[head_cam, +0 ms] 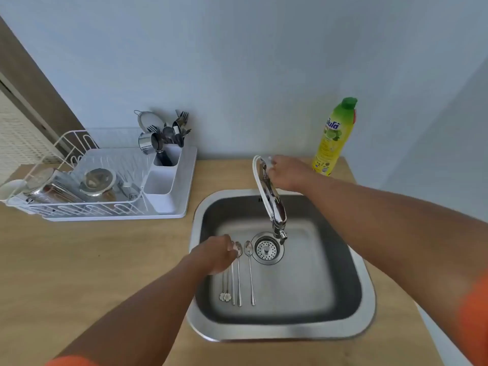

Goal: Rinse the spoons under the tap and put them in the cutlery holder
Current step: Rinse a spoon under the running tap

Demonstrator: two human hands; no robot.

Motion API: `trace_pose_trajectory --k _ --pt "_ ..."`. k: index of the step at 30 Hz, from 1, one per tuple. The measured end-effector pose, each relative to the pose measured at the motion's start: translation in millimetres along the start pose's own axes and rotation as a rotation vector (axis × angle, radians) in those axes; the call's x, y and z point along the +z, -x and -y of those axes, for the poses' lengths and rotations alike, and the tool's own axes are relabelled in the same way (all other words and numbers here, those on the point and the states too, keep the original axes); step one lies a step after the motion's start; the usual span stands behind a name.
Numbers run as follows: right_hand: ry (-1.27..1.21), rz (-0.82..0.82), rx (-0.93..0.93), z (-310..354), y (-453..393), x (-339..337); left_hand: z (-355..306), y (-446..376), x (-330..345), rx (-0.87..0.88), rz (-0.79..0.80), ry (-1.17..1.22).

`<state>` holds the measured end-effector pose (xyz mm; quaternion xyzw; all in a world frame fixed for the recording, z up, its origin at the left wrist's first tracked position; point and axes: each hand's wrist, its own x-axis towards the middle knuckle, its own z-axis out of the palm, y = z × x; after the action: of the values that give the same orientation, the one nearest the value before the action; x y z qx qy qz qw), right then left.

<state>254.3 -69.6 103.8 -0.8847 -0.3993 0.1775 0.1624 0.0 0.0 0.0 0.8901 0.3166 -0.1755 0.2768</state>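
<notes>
Two bare arms with orange sleeves

The left hand [215, 256] and right hand [286, 173] wear nothing, no gloves or rings that show. Each arm ends in a short, bright orange sleeve at the picture's edge

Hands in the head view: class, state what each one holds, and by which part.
Right hand grips the chrome tap at its top, by the handle. Left hand covers the silver spoons' bowl ends; grasp unclear.
</notes>
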Motion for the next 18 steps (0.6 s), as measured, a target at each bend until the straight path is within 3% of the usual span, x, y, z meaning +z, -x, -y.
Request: trace_pose_trajectory --k 18 --pt "-0.129 -0.179 0.165 0 -35 27 -13 -29 102 -0.133 0.173 -0.059"
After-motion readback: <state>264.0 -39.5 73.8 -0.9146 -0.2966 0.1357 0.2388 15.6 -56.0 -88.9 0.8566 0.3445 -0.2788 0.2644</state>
